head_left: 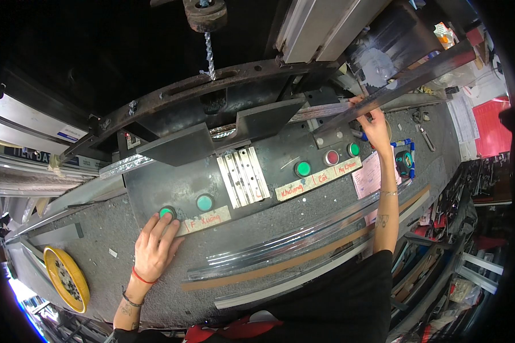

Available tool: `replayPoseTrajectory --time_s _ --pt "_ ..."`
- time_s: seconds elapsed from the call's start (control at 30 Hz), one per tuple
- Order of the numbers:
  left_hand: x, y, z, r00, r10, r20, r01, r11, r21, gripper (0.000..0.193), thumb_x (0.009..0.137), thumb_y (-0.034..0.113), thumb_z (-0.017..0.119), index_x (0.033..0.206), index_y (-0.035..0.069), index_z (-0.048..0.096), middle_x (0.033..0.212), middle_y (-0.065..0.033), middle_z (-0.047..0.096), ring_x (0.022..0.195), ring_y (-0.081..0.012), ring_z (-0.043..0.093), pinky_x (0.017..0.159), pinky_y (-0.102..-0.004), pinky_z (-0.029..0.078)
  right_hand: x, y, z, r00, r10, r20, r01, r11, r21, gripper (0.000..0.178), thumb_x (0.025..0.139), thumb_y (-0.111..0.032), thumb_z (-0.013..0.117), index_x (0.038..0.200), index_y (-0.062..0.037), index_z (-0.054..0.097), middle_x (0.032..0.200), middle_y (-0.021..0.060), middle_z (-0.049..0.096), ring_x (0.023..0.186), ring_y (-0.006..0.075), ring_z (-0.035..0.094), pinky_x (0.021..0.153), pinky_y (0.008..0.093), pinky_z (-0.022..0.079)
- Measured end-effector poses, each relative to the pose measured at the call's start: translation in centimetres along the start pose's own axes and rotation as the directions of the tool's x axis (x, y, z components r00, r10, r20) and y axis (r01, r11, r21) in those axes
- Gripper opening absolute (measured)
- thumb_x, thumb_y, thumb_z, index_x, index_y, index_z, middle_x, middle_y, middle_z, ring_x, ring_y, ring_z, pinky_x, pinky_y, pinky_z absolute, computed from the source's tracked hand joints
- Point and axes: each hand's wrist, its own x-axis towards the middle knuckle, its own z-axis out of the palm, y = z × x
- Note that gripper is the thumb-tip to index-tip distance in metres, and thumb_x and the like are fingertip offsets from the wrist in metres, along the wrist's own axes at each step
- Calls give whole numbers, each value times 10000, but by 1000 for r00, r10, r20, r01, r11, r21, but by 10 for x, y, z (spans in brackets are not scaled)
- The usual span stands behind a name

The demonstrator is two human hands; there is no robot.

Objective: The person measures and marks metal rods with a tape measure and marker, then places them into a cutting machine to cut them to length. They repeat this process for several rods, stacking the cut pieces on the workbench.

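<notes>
My left hand (157, 242) rests on the lower left of the dark machine panel, fingers stretched out over a green push button (166, 212) and touching it. Beside that button is a second green button (204, 202). At the upper right, my right hand (375, 130) is closed at the end of a long silvery metal profile (326, 111). A dark flat steel bar (406, 80) crosses in front and partly hides those fingers. The profile runs left behind a dark guard plate (269, 120). Above it hangs a drill bit (210, 56) with a twisted, shiny shaft.
Several short slotted metal pieces (243, 177) lie on the panel, near a red button (331, 158) and more green ones. Long strips (280, 246) lie across the grey bench. A yellow bowl (66, 280) stands at left, a tape measure (404, 163) and pink paper (367, 176) at right.
</notes>
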Motion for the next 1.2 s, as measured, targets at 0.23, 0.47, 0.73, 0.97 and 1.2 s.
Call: replayPoseTrajectory --time_s 0.23,0.47,0.73,0.97,1.2 --pt "6 10 -9 995 -102 -10 101 992 -72 583 645 77 794 1184 57 571 1227 -104 586 1058 -310 563 871 -383 503 1 4 0 1000 -31 -5 31 999 -32 258 844 10 595 1098 -3 634 1132 66 621 1050 182 570 916 306 432" --pt "8 19 -12 983 -178 -54 176 984 -40 485 643 65 787 1093 58 605 1208 -42 629 820 -238 528 797 -351 440 2 2 0 998 -55 -6 55 998 -29 233 826 -28 634 1057 4 642 1169 114 581 1098 240 543 937 322 415" --pt "6 18 -9 983 -183 -28 184 982 38 506 665 153 794 1123 99 585 1227 -24 587 906 -244 495 882 -385 381 1 -6 4 999 5 -44 -6 1000 -24 208 825 -46 645 1027 0 647 1162 119 585 1113 271 537 954 332 402" --pt "22 40 4 994 -67 -90 72 996 50 621 680 193 808 1224 116 520 1260 -63 521 1098 -283 469 964 -453 362 5 -1 12 983 -152 -107 134 978 -158 224 830 -54 617 1048 -8 639 1160 136 591 1111 321 524 958 377 396" --pt "39 48 9 1000 -8 -12 9 995 96 615 702 226 788 1247 124 521 1272 -90 496 1117 -291 470 978 -465 359 2 12 20 972 -81 -221 54 991 -123 277 822 -72 620 1089 1 602 1135 171 589 1076 352 542 928 399 416"
